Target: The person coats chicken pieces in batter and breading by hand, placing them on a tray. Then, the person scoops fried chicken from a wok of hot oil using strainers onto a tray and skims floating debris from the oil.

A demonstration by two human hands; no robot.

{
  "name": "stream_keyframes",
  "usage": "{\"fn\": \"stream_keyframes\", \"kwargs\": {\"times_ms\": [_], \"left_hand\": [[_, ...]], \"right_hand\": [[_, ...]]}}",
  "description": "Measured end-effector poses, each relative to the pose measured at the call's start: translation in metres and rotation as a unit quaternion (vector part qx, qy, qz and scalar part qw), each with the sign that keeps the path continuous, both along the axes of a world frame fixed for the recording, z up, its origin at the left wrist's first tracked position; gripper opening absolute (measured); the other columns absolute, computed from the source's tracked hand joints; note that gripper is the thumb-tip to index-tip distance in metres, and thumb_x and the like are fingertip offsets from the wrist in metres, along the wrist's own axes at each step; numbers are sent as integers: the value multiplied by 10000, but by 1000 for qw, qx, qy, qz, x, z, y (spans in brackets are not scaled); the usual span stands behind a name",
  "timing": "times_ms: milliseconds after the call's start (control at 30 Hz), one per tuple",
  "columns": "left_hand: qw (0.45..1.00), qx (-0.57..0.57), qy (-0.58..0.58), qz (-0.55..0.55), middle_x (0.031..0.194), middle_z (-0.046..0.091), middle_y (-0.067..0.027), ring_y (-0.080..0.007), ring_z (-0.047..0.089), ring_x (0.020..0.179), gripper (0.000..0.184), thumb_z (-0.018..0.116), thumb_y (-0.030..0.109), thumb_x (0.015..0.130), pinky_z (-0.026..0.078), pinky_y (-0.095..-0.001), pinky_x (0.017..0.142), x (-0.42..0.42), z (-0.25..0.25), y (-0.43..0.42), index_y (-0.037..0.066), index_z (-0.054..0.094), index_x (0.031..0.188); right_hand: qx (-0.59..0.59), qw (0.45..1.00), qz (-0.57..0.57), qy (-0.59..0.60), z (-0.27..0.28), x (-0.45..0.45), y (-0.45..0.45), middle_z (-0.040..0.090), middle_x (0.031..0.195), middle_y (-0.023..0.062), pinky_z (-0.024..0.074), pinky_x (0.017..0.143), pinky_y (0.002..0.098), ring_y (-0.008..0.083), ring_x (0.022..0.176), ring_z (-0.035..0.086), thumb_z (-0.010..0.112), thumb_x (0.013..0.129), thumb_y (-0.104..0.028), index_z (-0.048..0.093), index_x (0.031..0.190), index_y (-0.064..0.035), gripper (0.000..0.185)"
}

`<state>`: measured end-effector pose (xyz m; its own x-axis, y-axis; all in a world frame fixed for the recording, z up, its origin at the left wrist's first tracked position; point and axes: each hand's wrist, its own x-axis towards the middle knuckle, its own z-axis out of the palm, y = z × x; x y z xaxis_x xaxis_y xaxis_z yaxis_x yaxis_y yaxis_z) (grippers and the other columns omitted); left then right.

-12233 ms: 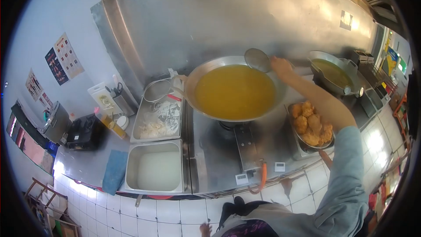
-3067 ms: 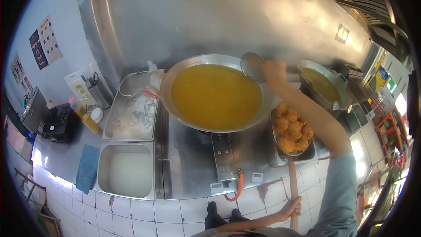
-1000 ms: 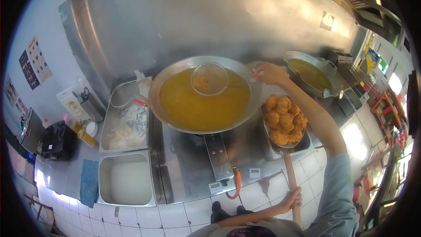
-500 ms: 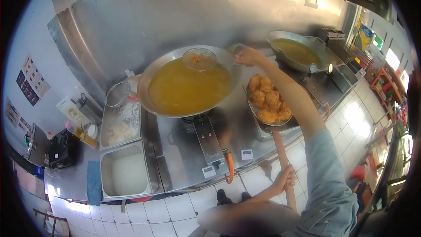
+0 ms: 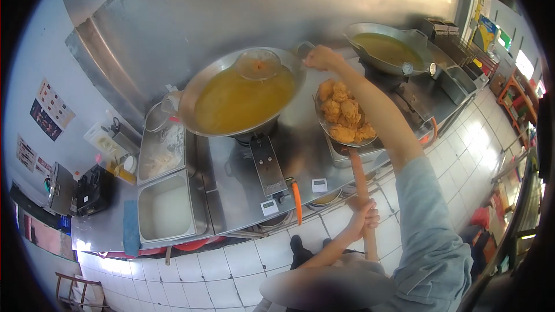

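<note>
My right hand [image 5: 324, 58], at the end of a grey-blue sleeve, is closed beside the rim of the near wok [image 5: 188, 117]. It grips the handle of a round mesh strainer [image 5: 258, 65], whose bowl hangs over the yellow oil [image 5: 245, 98] with small orange-brown bits in it. Lower down, my left hand [image 5: 364, 219] is wrapped round the long wooden handle [image 5: 359, 176] of a large skimmer. Golden fried chicken pieces [image 5: 347, 112] are heaped in that skimmer, which rests over a metal tray on the counter.
A second wok [image 5: 387, 49] of oil with dial thermometers stands at the back right. On the left are a floury metal tray [image 5: 165, 153] and a steel pan of pale liquid [image 5: 167, 214]. Two small timers [image 5: 319, 185] and an orange hose [image 5: 297, 202] sit along the counter's front edge.
The view has shifted slightly. The strainer is still over the oil, now nearer the wok's back rim. My left hand keeps hold of the wooden handle.
</note>
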<state>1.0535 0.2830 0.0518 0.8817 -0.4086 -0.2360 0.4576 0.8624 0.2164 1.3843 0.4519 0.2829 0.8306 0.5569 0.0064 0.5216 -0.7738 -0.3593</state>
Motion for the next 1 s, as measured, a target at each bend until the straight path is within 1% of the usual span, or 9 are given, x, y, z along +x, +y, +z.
{"fn": "stream_keyframes", "kwargs": {"times_ms": [100,233,300,433,500,600,833,900,1000], "left_hand": [[1000,-2,-7,3,559,264,98,-14,266,452,232,453,335,971,268,-181,438,-1,-3,0,151,431,831],[1000,-11,-23,6,569,262,101,-9,263,456,229,440,329,977,268,-173,440,-2,-6,-1,151,429,834],[1000,-8,-17,9,567,260,101,-8,265,454,231,429,324,982,269,-170,437,-1,-6,-1,150,428,830],[1000,-4,-19,10,560,253,102,-2,263,443,237,419,316,986,268,-166,429,-1,-3,0,149,425,819],[1000,0,-16,10,559,254,103,-1,262,441,239,419,317,986,266,-165,427,-1,0,1,148,426,818],[1000,8,-11,10,557,257,103,0,260,438,240,420,316,986,261,-163,424,-1,2,1,147,426,816],[1000,10,-12,3,554,259,105,2,257,434,240,416,314,988,256,-161,421,0,3,2,146,426,817],[1000,12,-16,4,554,260,105,2,258,434,240,412,312,989,257,-161,421,0,2,2,145,426,817],[1000,10,-21,7,552,263,104,1,261,434,240,404,308,992,260,-162,422,0,3,1,143,426,818]], "right_hand": [[81,996,17,31,10,11,-10,652,700,33,475,631,363,197,632,618,590,735,-326,667,750,-101,238],[58,998,17,20,32,15,-24,629,664,24,466,622,354,193,601,595,593,732,-335,653,736,-103,240],[48,999,23,7,37,12,-32,548,570,22,389,443,270,106,460,449,582,817,-292,711,925,-123,238],[43,998,36,11,32,12,-41,547,564,24,382,439,274,102,458,452,586,810,-297,713,924,-132,237],[25,999,14,21,30,6,-46,599,615,9,442,580,333,173,577,570,597,726,-319,625,671,-91,236],[5,1000,1,10,29,0,-48,608,619,14,443,573,331,170,569,572,597,735,-321,617,643,-89,251],[15,1000,2,12,25,-6,-55,634,642,18,459,591,329,184,595,605,597,732,-279,645,661,-93,205],[5,999,-31,-22,22,-13,-56,599,599,32,465,583,344,165,577,581,589,780,-362,698,858,-147,254],[-49,996,-60,-35,26,-18,-56,612,617,36,475,604,358,183,609,604,580,778,-374,685,818,-130,269]]}}
